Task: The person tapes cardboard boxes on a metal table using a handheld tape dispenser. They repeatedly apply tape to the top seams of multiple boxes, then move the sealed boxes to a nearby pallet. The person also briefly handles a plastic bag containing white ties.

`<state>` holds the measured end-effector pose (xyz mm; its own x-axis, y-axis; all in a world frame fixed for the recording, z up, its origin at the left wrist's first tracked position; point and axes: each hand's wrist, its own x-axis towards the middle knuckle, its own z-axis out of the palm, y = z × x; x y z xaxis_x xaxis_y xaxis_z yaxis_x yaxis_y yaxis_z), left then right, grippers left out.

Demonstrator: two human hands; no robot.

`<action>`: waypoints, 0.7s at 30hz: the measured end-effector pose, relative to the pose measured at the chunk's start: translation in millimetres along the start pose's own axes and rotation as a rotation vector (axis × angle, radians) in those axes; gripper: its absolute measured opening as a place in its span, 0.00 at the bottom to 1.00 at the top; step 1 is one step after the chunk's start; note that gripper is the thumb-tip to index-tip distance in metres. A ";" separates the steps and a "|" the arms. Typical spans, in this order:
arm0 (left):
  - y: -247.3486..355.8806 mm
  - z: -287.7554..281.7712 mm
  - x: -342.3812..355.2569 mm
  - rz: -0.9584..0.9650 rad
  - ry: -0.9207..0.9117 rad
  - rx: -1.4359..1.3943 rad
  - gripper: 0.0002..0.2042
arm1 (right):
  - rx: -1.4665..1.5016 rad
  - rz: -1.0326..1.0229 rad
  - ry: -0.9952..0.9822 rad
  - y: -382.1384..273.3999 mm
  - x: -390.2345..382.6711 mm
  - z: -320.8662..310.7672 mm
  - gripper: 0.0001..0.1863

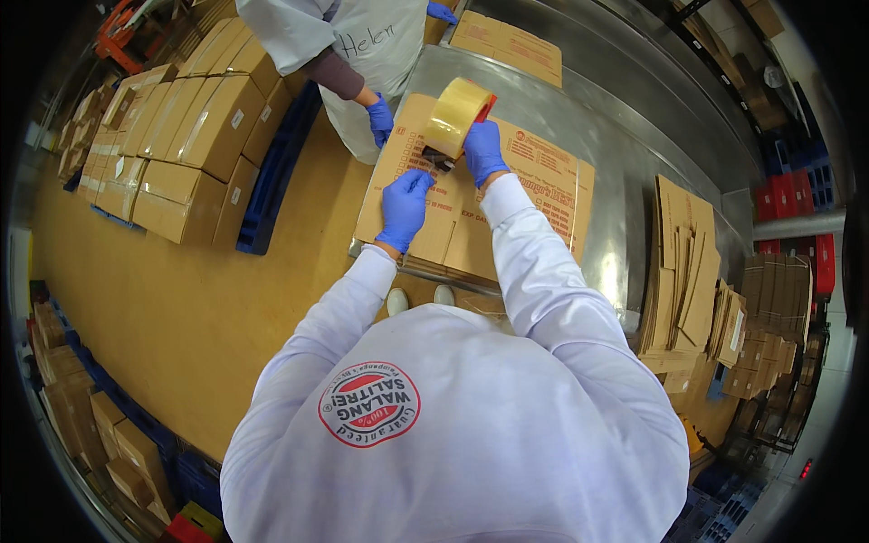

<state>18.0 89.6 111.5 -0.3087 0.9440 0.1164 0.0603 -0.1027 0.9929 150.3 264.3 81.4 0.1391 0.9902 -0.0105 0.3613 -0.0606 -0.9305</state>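
**Tape on the box, seam barely begun**

The room is a packing floor, tan underfoot. Sealed cartons (195,136) sit in rows on a blue pallet (272,185) at ten o'clock. More cartons line the edge at eight o'clock. Stacks of flat cardboard (683,271) stand at three o'clock, with red and blue crates (801,195) beyond them.

The work surface is a steel table (625,181) running from twelve toward three o'clock, with a raised steel back. Another carton (507,41) lies on it at twelve. A co-worker in a white apron stands at eleven o'clock, one blue-gloved hand (380,118) near the box's far corner.

The box (534,199) lies at the table's near edge, straight ahead of the person, flaps shut. A strip of clear tape seems to run across its right part. That would be one seam done, though glare makes it hard to be sure.

The tape gun (457,118), carrying a full tan roll, sits tilted on the box's far left part. The right hand (482,152) has its fingers clamped round the gun's handle. The left hand (405,206) presses flat on the box lid just beside the gun's mouth, fingers together. My judgement: this strip has only just been started, and most of the pull across the lid is left.
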 end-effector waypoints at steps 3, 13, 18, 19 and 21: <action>-5.0 -17.5 -2.8 0.003 0.044 -0.072 0.08 | -0.128 -0.063 -0.017 -58.0 -29.3 -48.2 0.20; 49.5 -16.2 -49.5 0.028 -0.802 0.205 0.07 | 0.675 -0.242 -0.022 -68.1 -100.4 -243.2 0.14; 82.2 -21.1 -67.7 -0.161 -0.783 -0.020 0.06 | -0.021 -0.562 0.357 -39.1 -159.7 -307.0 0.08; 99.0 -20.9 -67.7 -0.214 -0.771 -0.116 0.05 | -0.406 -0.693 0.486 -40.8 -170.9 -318.6 0.09; 136.0 -20.4 -69.1 -0.195 -0.816 -0.286 0.03 | -0.976 -0.840 0.690 -37.8 -189.5 -343.1 0.11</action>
<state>28.2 3.9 239.0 0.4915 0.8709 -0.0014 -0.1962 0.1123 0.9741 426.6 35.8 244.2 -0.1199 0.5380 0.8344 0.9870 0.1556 0.0416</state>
